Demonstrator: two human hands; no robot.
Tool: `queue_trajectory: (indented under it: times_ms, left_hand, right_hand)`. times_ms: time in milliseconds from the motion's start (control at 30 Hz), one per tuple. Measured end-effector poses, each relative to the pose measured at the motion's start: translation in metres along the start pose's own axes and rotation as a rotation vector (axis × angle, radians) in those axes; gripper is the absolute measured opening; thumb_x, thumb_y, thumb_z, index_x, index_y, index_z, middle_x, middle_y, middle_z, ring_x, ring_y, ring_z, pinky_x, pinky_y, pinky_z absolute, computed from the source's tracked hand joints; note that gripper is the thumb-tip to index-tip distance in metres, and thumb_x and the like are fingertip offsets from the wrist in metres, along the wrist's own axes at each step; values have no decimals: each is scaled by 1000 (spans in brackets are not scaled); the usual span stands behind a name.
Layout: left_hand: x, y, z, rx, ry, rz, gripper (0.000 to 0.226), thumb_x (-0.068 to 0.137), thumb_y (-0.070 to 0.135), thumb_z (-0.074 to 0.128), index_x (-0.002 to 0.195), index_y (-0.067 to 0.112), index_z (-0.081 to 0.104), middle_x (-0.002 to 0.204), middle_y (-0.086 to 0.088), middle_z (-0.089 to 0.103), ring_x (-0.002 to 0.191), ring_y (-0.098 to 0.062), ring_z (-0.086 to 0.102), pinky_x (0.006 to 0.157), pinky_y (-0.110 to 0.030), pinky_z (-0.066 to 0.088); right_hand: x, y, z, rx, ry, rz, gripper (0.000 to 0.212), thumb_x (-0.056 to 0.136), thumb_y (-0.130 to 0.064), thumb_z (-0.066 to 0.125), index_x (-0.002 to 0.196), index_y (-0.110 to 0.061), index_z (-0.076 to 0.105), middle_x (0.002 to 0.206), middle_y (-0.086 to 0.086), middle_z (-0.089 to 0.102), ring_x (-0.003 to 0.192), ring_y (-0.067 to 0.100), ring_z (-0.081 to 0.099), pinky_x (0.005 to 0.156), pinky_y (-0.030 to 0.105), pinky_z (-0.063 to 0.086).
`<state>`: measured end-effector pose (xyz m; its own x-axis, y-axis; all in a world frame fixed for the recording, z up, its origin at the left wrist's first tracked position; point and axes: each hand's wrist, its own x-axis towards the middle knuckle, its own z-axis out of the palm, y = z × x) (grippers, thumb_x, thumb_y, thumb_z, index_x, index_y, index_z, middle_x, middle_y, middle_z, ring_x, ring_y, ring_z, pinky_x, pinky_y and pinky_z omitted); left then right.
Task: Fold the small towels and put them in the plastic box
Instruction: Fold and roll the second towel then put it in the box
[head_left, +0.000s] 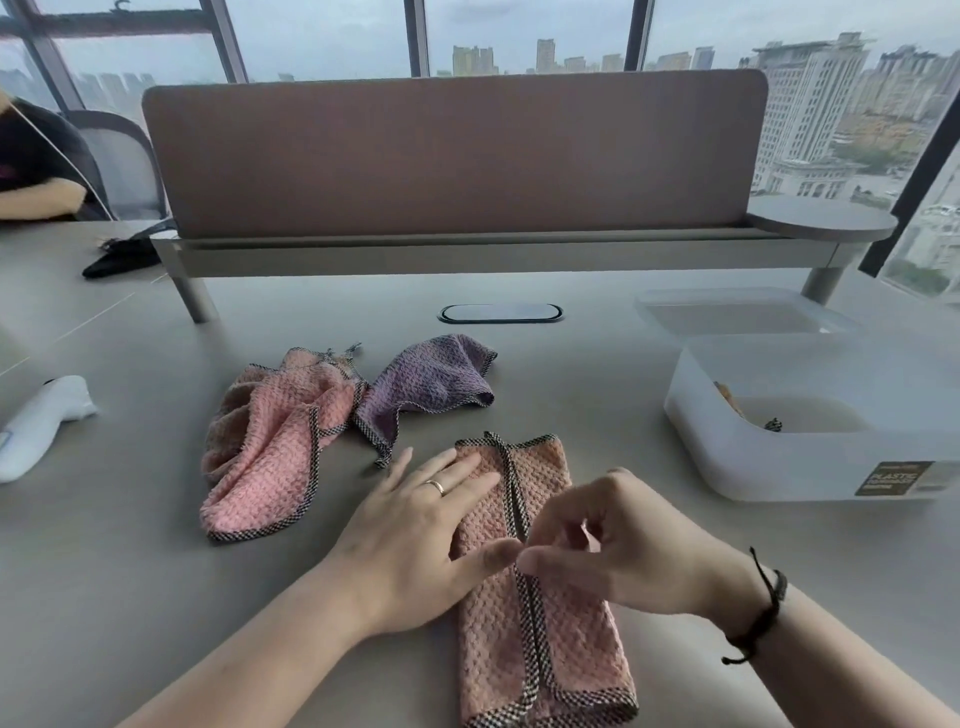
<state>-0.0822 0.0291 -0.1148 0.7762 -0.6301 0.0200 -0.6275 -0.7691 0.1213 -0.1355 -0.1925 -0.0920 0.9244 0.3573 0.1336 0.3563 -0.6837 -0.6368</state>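
Observation:
A pink towel (566, 639) with checked trim lies on the table in front of me, both sides folded in so the edges meet down its middle. My left hand (415, 525) presses flat on its left flap with straight fingers. My right hand (618, 540) has curled fingers, thumb and forefinger pinching the checked edge at the towel's centre. A crumpled pink towel (265, 447) and a crumpled purple towel (426, 384) lie behind and to the left. The translucent plastic box (810, 457) stands open at the right, with a piece of cloth visible inside.
The box lid (737, 314) lies behind the box. A white object (41, 421) rests at the left edge. A brown desk divider (452, 156) on a raised shelf spans the back, with a cable port (501, 313) before it. Another person's arm (36, 197) is at far left.

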Motion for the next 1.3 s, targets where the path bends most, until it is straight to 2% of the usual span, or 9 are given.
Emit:
queue_trajectory:
  times_ms: [67, 167, 267, 400, 700, 833, 967, 1133, 1300]
  left_hand:
    - [0, -3, 2, -27, -54, 17, 93, 79, 91, 14, 156, 39, 4, 164, 16, -4, 148, 2, -16, 124, -39, -4]
    - [1, -8, 5, 22, -148, 60, 101, 75, 94, 22, 154, 41, -11, 160, 17, -25, 143, 1, -30, 124, -39, -7]
    - [4, -11, 7, 44, -176, 77, 107, 70, 97, 27, 150, 44, -20, 158, 18, -31, 143, -2, -34, 123, -40, -11]
    - [15, -16, 6, 43, -172, 70, 109, 68, 97, 32, 150, 46, -19, 159, 18, -29, 144, -6, -32, 123, -41, -11]
    - [11, -15, 3, -173, -15, 191, 106, 71, 90, 41, 157, 34, 13, 164, 15, -6, 147, 4, -17, 125, -38, -1]
    - [-4, -4, 3, -88, -132, 228, 112, 70, 91, 40, 157, 33, -1, 163, 14, -16, 144, 6, -25, 123, -32, -12]
    - [0, -5, 7, 13, -165, 228, 116, 69, 94, 38, 156, 33, -11, 161, 16, -22, 143, 4, -29, 123, -36, -11]
    - [5, -9, 5, 21, -185, 227, 115, 69, 94, 40, 155, 37, -10, 161, 20, -22, 144, 4, -27, 124, -40, -9]
    - [5, -14, 3, -3, -190, 213, 114, 66, 95, 39, 154, 41, -10, 159, 25, -22, 143, 5, -27, 124, -41, -6]
  right_hand:
    - [4, 8, 7, -167, 115, -51, 45, 77, -69, 64, 109, -37, 70, 105, -20, 66, 99, -2, 59, 84, 19, 46]
    - [4, 16, 13, -341, -50, -3, 84, 74, -86, 46, 146, -44, 35, 155, -20, 30, 145, 0, 21, 119, 30, 21]
    - [3, 17, 16, -450, -228, 99, 101, 72, -93, 27, 155, -41, 2, 163, -19, -9, 148, 0, -17, 124, 40, -4]
    - [8, 19, 17, -499, -237, 145, 95, 74, -92, 12, 153, -44, -10, 160, -20, -20, 145, 1, -26, 123, 44, -9]
    - [17, 35, 11, -474, -115, 101, 97, 75, -92, 16, 155, -39, 0, 162, -22, -7, 148, -1, -15, 124, 44, 0]
    - [5, 40, 7, -318, 4, 23, 78, 84, -82, 30, 152, -44, 21, 160, -27, 10, 148, -6, -3, 124, 43, 10]
    - [-20, 41, 3, -377, -69, -38, 50, 95, -66, 27, 145, -60, 22, 159, -29, 12, 149, -4, -3, 124, 42, 8]
    - [-28, 38, -2, -349, -165, -35, 58, 87, -68, 47, 140, -66, 24, 158, -31, 11, 148, -7, -2, 124, 39, 8]
    - [-29, 38, -9, -100, -173, -48, 59, 77, -22, 60, 126, -55, 57, 152, -31, 33, 147, -5, 13, 123, 41, 14]
